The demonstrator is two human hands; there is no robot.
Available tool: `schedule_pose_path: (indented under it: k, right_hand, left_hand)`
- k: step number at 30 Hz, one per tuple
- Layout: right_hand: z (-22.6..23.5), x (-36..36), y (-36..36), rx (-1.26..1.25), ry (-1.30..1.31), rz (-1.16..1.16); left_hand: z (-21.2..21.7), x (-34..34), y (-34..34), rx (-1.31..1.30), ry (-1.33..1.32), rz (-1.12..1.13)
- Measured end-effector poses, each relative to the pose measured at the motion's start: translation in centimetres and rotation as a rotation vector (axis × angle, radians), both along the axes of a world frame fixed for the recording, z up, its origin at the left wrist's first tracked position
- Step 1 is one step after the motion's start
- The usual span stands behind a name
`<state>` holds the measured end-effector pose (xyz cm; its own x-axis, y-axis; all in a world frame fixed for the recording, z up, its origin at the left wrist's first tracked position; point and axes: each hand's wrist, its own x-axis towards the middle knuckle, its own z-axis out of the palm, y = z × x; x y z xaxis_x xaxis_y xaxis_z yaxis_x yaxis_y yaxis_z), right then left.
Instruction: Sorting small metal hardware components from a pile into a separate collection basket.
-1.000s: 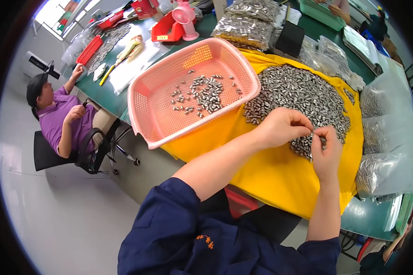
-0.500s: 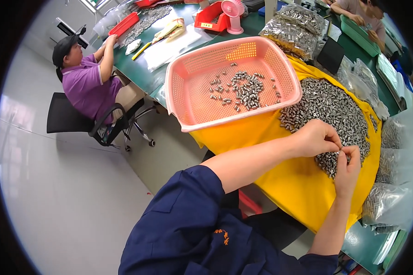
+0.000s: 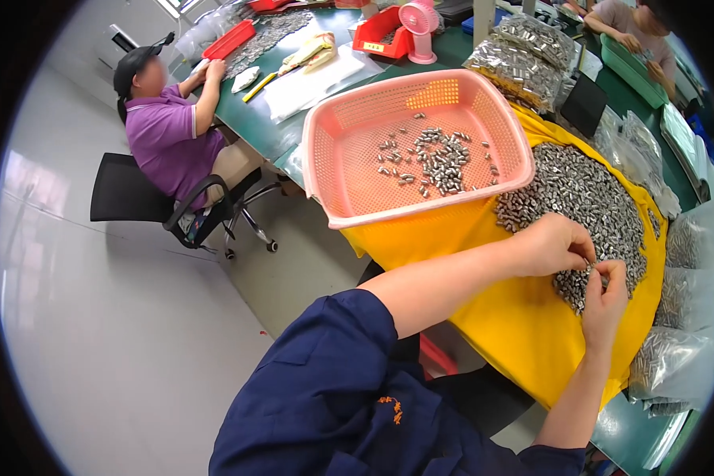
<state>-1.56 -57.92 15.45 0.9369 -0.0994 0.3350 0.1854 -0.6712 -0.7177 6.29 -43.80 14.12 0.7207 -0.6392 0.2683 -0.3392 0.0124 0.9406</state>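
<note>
A large heap of small silvery metal cylinders lies on a yellow cloth. Over the heap's near side my left hand and my right hand meet, fingertips pinched together. A tiny metal cylinder seems to sit between the fingertips, mostly hidden by them; its details are too small to make out. Left of the heap stands a pink perforated plastic basket, partly on the yellow cloth, with a loose scatter of the same metal pieces on its bottom.
Clear bags of metal parts stand at the right edge and behind the heap. Far back are a pink fan and a red bin. A person in purple sits at left; another handles a green basket.
The whole view has shifted slightly, moving the scene a little right and down. My hands stay pinched together over the heap.
</note>
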Motion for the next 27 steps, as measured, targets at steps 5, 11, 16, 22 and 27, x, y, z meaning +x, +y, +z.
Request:
schedule_pose_path:
  k: [5, 11, 16, 22, 27]
  right_hand:
    - [-0.2, -0.5, -0.9, -0.020, 0.004, -0.018]
    - [0.1, -0.4, 0.1, -0.040, -0.025, -0.022]
    - [-0.5, 0.6, -0.2, 0.143, -0.030, -0.007]
    - [-0.5, 0.3, -2.0, 0.437, 0.125, -0.051]
    - [-0.9, 0.5, -2.2, 0.383, 0.021, -0.065]
  left_hand:
    - [0.1, -0.4, -0.6, -0.013, -0.121, 0.024]
    - [-0.4, -0.3, -0.7, 0.067, -0.199, 0.099]
    - [0.0, 0.1, -0.1, 0.044, 0.164, 0.051]
    - [-0.4, 0.7, -0.8, 0.127, 0.049, 0.098]
    - [-0.2, 0.4, -1.4, 0.203, -0.187, 0.148]
